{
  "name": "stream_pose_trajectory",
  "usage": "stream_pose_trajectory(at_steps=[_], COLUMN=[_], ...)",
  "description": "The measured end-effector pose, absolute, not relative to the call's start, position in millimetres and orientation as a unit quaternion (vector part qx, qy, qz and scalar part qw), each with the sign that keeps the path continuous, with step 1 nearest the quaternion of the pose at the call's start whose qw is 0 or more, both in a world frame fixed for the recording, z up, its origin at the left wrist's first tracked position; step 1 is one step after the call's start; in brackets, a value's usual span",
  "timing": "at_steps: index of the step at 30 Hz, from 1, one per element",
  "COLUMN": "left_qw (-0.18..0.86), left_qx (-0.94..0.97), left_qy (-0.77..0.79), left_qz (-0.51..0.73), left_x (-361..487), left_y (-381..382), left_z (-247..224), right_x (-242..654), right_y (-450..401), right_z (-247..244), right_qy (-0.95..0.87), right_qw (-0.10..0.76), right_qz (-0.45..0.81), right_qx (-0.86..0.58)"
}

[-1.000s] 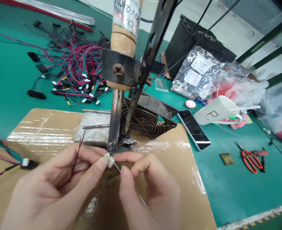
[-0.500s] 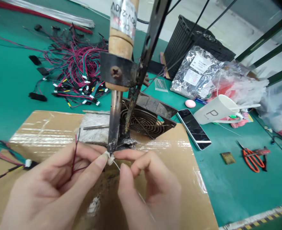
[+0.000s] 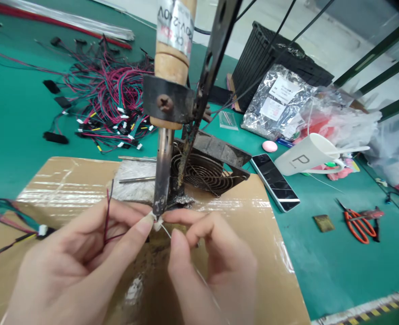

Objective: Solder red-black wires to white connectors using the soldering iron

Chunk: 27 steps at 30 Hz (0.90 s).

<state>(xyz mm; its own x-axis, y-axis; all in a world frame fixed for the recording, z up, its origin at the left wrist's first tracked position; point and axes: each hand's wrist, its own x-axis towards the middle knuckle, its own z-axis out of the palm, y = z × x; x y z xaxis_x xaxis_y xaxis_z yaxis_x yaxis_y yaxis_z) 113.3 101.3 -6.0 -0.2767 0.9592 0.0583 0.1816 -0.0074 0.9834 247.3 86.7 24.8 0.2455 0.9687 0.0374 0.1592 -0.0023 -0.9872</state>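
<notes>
My left hand (image 3: pixel 77 257) pinches a small white piece (image 3: pixel 157 225), perhaps a connector or wrapped joint, between thumb and forefinger. A red and black wire pair (image 3: pixel 107 215) runs from that hand. My right hand (image 3: pixel 213 266) pinches a thin white strand (image 3: pixel 166 230) that leads to the same spot. Directly above my fingertips is the blackened metal shaft of a wooden-handled soldering iron (image 3: pixel 162 167), clamped upright in a dark metal bracket (image 3: pixel 165 101). Its tip nearly touches the white piece. The exact contact point is hidden by my fingers.
My hands work over a scorched cardboard sheet (image 3: pixel 250 253) on a green mat (image 3: pixel 321 266). Behind stand a wire guard (image 3: pixel 202 174) and a heap of red-green wire harnesses (image 3: pixel 107 95). A phone (image 3: pixel 274 182), white mug (image 3: pixel 304 157), orange scissors (image 3: pixel 358 225) and foil bag (image 3: pixel 277 101) lie right.
The view has drifted slightly. Both hands stay pinched at the iron tip, and the red and black wires stand a little more upright.
</notes>
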Motion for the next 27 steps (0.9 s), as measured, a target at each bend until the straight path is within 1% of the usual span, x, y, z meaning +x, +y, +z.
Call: stream_pose_trajectory(at_steps=[8, 13, 17, 21, 27], left_qw=[0.404, 0.403, 0.429, 0.432, 0.423], left_qx=[0.457, 0.440, 0.412, 0.413, 0.414], left_qy=[0.607, 0.593, 0.573, 0.567, 0.574], left_qz=[0.510, 0.541, 0.564, 0.566, 0.566], left_x=[110.1, 110.4, 117.4, 122.1, 119.2], left_y=[96.4, 100.6, 109.4, 117.1, 109.6], left_z=[2.4, -1.3, 8.3, 16.1, 13.0], right_x=[246.9, 247.4, 248.1, 248.6, 252.7], right_y=[86.5, 86.2, 86.7, 86.4, 87.7], right_z=[24.6, 25.1, 27.3, 27.7, 21.9], right_qy=[-0.473, -0.469, -0.480, -0.487, -0.513], right_qw=[0.528, 0.530, 0.523, 0.521, 0.519], right_qz=[0.388, 0.396, 0.393, 0.380, 0.369], right_qx=[-0.588, -0.585, -0.585, -0.590, -0.575])
